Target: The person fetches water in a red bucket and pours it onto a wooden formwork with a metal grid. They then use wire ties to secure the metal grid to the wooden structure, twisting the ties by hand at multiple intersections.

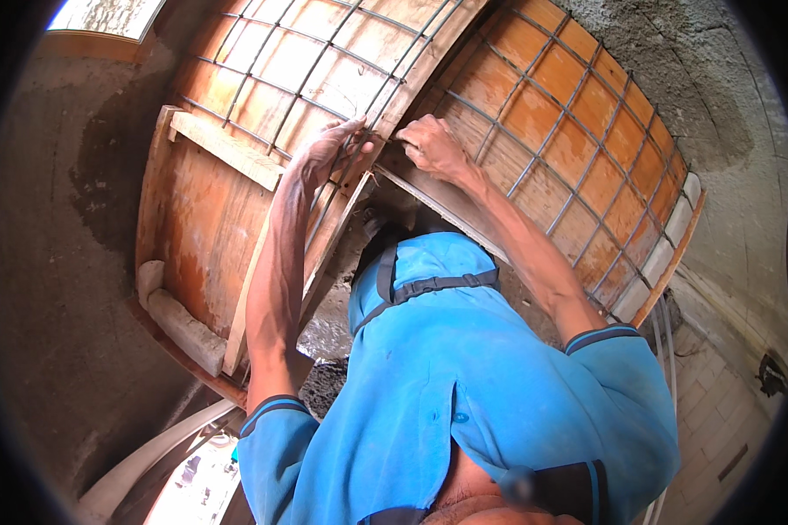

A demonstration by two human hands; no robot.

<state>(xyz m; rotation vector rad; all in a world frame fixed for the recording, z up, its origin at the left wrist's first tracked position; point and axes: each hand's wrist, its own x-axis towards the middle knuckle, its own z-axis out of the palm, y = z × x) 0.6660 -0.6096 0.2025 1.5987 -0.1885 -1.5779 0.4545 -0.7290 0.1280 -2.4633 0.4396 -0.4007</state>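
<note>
My left hand (331, 150) is at the lower part of a pair of thin steel bars (385, 98), its fingers curled around them beside a long wooden beam (422, 66). Just across the beam, my right hand (433, 144) is closed in a pinch close to the beam's edge; whatever sits between its fingertips is too small to make out. A grid of reinforcing bars (299, 90) lies over the pale plywood panel on the left. Another bar grid (559, 109) covers the orange-brown plywood (578, 79) on the right.
A short wooden board (228, 149) crosses the left panel. Pale blocks (184, 331) line the panel's lower left edge, and others (665, 245) line the right edge. Rough grey wall (674, 70) rises at the upper right. Between the panels, a gap (328, 306) opens near my body.
</note>
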